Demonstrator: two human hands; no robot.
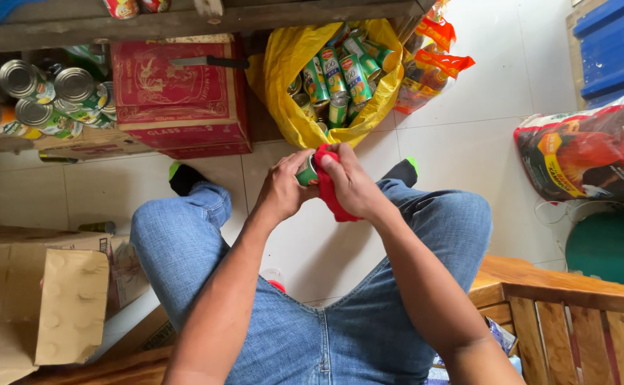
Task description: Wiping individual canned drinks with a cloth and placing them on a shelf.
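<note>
I sit with my knees apart, both hands raised between them. My left hand (281, 187) grips a green tin can (307, 172) lying sideways. My right hand (351, 182) presses a red cloth (334, 202) against the can's end; the cloth hangs down below my palm. Most of the can is hidden by fingers and cloth. Just beyond my hands, an open yellow plastic bag (284, 68) on the floor holds several similar green cans (340, 71).
A red cardboard box (176, 96) stands left of the bag, with a knife on top. Stacked cans (44, 100) lie at far left. Orange packets (429, 68), a large printed sack (590, 153), an open brown carton (41, 303) and a wooden bench (575, 314) surround me.
</note>
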